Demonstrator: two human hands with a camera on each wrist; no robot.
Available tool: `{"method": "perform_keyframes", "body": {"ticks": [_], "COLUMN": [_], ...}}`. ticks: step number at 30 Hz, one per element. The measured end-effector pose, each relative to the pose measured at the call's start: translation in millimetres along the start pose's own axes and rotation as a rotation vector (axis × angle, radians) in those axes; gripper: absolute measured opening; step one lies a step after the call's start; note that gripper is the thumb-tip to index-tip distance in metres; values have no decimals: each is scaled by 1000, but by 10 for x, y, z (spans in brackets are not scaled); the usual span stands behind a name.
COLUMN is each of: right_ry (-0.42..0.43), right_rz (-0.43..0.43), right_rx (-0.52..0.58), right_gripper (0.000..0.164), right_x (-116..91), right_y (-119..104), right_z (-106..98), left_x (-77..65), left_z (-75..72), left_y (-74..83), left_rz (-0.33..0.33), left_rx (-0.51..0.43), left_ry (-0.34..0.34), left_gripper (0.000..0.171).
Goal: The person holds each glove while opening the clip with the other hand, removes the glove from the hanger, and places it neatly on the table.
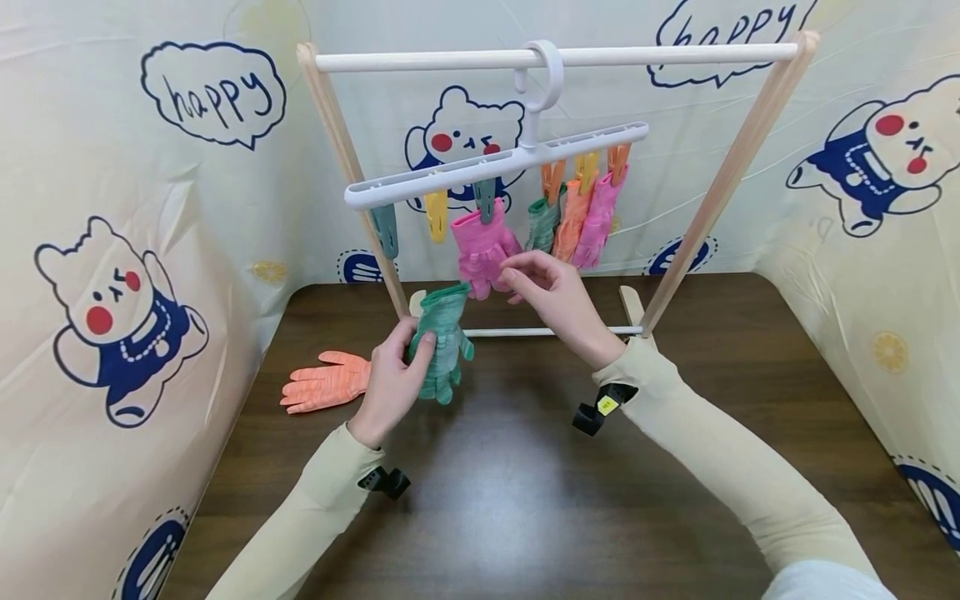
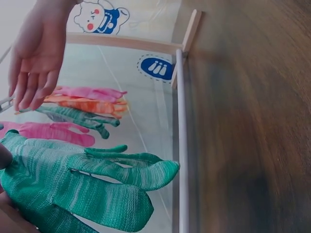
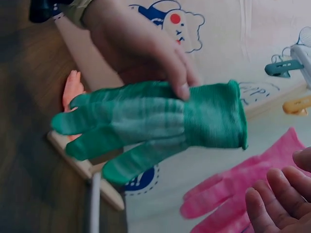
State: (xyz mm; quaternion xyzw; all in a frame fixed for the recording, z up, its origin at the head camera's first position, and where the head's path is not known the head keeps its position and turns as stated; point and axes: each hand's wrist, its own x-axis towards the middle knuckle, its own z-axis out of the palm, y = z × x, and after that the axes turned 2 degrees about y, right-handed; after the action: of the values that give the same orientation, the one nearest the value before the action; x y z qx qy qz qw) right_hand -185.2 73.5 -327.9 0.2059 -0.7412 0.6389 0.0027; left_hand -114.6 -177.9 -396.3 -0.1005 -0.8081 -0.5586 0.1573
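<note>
My left hand [image 1: 393, 375] holds a green knit glove [image 1: 444, 342] between thumb and fingers; its cuff points up and its fingers hang down. Beside a hanging pink glove [image 1: 480, 242] is my right hand [image 1: 555, 300], its fingers loosely bent with nothing seen between them. That glove hangs from a teal clip [image 1: 485, 200] on a white clip hanger [image 1: 442, 177]. In the right wrist view, the green glove [image 3: 146, 116] lies sideways in the left hand's grasp. A yellow clip [image 1: 437, 218] and another teal clip [image 1: 385, 231] hang without gloves at the hanger's left end.
Green [image 1: 542, 225], orange [image 1: 572, 218] and pink [image 1: 598, 221] gloves hang clipped at the right. The hanger hooks over a white rod [image 1: 420, 61] on a wooden frame [image 1: 731, 183]. Another orange glove [image 1: 326, 383] lies on the brown table [image 1: 525, 500], left of the left hand.
</note>
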Motion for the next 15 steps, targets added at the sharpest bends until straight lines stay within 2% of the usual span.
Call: {"method": "perform_keyframes", "body": {"ticks": [9, 15], "right_ry": [8, 0], "right_rz": [41, 81], "right_rx": [-46, -62], "right_gripper": [29, 29], "right_x": [-133, -216], "right_y": [228, 329], "right_z": [-183, -262], "left_x": [25, 48], "left_z": [1, 15], "left_y": [-57, -101], "left_rz": [43, 79], "left_rx": [49, 115], "left_ry": [-15, -28], "left_gripper": [16, 17]}}
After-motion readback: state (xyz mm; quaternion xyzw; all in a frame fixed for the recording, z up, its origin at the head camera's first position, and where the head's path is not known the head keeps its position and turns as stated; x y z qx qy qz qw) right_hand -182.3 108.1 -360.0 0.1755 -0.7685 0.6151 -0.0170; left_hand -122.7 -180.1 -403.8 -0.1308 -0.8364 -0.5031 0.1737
